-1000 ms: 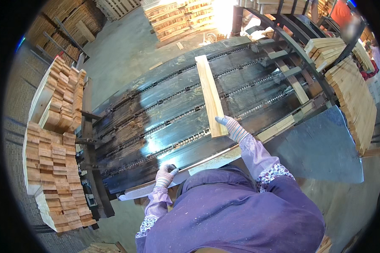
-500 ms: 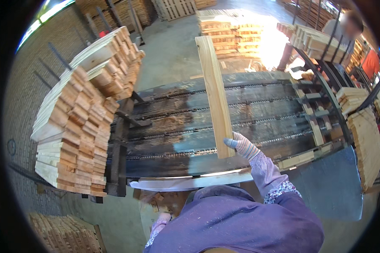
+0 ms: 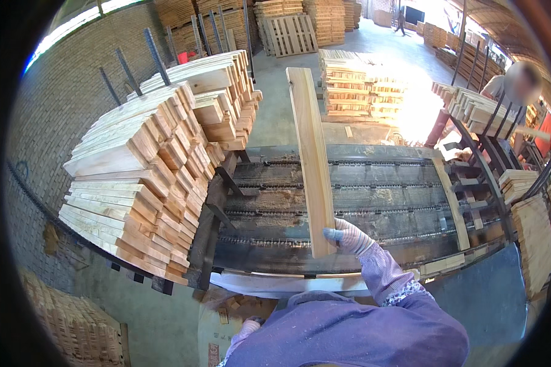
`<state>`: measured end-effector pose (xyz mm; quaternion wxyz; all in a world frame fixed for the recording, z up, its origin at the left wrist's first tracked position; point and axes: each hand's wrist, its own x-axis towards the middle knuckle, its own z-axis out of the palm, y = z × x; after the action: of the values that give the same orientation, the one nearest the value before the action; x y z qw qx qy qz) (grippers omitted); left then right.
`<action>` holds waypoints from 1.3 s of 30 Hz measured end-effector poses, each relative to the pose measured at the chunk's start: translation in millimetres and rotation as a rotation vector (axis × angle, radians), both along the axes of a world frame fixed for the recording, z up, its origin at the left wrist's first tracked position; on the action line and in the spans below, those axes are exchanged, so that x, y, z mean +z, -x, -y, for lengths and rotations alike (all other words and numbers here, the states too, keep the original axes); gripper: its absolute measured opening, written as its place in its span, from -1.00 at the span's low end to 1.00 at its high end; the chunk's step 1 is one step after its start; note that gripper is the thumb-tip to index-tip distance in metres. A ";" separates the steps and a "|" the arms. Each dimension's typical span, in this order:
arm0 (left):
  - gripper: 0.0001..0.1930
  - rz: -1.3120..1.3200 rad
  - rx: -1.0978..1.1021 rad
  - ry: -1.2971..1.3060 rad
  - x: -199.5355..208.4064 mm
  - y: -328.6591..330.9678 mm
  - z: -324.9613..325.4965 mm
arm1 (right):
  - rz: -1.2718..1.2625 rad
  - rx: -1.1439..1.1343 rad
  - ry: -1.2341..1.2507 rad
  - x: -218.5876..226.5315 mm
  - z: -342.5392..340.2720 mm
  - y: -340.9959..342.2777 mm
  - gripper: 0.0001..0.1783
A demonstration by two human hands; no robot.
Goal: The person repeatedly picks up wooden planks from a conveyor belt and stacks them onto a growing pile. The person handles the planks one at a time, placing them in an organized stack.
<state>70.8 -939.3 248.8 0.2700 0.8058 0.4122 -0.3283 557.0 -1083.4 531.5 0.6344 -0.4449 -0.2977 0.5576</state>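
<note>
A pale wooden board (image 3: 310,159) stands raised in front of me, its far end tilted slightly to the left. My right hand (image 3: 349,237), in a striped glove with grey-blue fingertips, is closed round the board's near end with the thumb across its face. Below the board lies a dark metal chain conveyor (image 3: 386,197) with several chains running across it. My left hand (image 3: 250,326), also gloved, hangs low beside my body, apart from the board. Its fingers are too small and partly hidden to read.
On the left, boards are piled in a tall stack (image 3: 147,165) against upright metal rods. A narrow board (image 3: 452,205) lies across the conveyor's right end. Another person (image 3: 523,92) stands at the far right by a metal rack. A bluish sheet (image 3: 477,293) covers the near right.
The view has tilted up and turned left, so the stack and conveyor appear lower and further right. My right hand still holds the board in much the same pose.
</note>
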 end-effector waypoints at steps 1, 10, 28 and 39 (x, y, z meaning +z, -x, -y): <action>-0.49 0.008 -0.016 -0.015 -1.2 -1.5 -5.5 | 0.003 0.028 -0.009 8.7 -3.8 4.8 -0.45; -0.53 0.322 0.286 0.211 67.6 -72.1 -36.2 | 0.025 0.165 0.058 23.7 39.3 -25.6 -0.51; -0.03 0.802 -0.551 -0.681 310.5 -247.2 -7.5 | 0.910 0.517 0.625 113.2 224.3 -72.8 -0.34; -0.36 0.839 -0.310 -0.437 262.3 -256.3 14.4 | 1.541 -0.184 0.313 187.5 188.6 -105.0 -0.43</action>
<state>327.1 -953.7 511.1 0.1854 0.9580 0.2027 0.0818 662.1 -1271.9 719.1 0.2230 -0.8128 -0.5333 0.0729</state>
